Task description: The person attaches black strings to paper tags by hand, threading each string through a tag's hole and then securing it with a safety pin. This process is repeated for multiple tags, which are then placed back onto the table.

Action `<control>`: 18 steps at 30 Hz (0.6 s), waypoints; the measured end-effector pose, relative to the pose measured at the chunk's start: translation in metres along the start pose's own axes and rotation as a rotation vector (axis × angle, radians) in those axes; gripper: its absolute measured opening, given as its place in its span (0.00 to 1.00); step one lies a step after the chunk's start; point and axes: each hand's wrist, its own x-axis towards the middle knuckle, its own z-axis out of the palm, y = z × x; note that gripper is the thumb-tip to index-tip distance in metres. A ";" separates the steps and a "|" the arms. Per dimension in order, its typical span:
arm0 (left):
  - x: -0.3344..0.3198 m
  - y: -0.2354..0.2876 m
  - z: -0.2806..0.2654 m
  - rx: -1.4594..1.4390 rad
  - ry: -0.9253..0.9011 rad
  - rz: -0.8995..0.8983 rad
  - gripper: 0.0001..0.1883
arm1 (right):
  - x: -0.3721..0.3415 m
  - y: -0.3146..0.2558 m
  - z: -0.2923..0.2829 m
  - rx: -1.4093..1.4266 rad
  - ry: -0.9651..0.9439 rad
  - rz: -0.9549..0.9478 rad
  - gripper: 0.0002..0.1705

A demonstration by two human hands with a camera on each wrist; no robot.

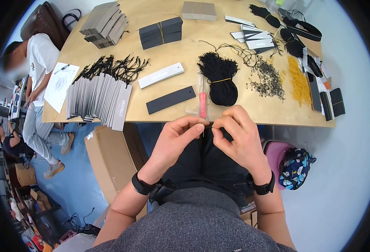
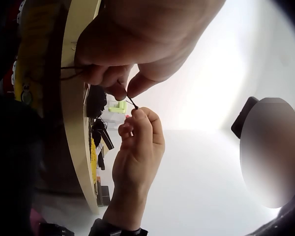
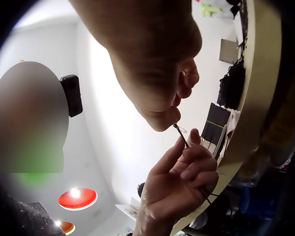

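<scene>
Both hands meet just off the table's front edge. My left hand pinches a thin black cord between thumb and forefinger, and the cord's tail trails out behind its curled fingers. Close opposite, my right hand pinches the cord's other end at its fingertips. Right at those fingertips a small wire safety pin shows in the right wrist view. Beyond the hands lie a red-handled tool and a tied bundle of black cords. Farther right is a pile of small dark pins.
Strung grey tags fan out at the table's left, beside a white tag and a black tag. Yellow rubber bands lie at the right. Stacked cards stand behind. A cardboard box is below; another person sits left.
</scene>
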 end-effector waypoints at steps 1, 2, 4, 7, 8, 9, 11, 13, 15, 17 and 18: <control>0.000 -0.001 -0.003 -0.053 -0.019 -0.033 0.08 | 0.001 0.001 0.000 0.000 0.000 0.001 0.11; 0.000 -0.002 -0.005 -0.105 -0.038 -0.067 0.08 | 0.001 0.002 0.000 0.003 0.024 -0.006 0.12; -0.002 -0.005 -0.008 -0.116 -0.053 -0.100 0.07 | 0.003 0.003 0.001 0.005 0.049 -0.012 0.12; -0.004 -0.010 -0.013 -0.225 -0.101 -0.173 0.07 | 0.004 0.002 0.003 -0.055 0.119 -0.019 0.13; -0.004 -0.011 -0.014 -0.323 -0.137 -0.214 0.06 | 0.005 0.002 0.002 -0.088 0.148 -0.048 0.12; -0.003 -0.013 -0.015 -0.324 -0.136 -0.213 0.06 | 0.005 0.002 0.002 -0.121 0.177 -0.078 0.12; -0.002 -0.016 -0.017 -0.428 -0.126 -0.228 0.08 | 0.007 -0.002 -0.002 0.030 0.109 -0.020 0.12; -0.003 -0.013 -0.019 -0.512 -0.166 -0.258 0.08 | 0.005 -0.001 -0.004 0.173 0.045 0.049 0.12; -0.002 -0.010 -0.016 -0.593 -0.210 -0.279 0.08 | 0.005 0.008 -0.001 0.008 0.123 0.049 0.12; -0.004 -0.009 -0.011 -0.664 -0.189 -0.278 0.08 | 0.002 0.007 0.004 -0.007 0.116 0.054 0.12; -0.003 -0.010 -0.010 -0.664 -0.187 -0.276 0.08 | 0.001 0.007 0.006 -0.014 0.089 0.037 0.12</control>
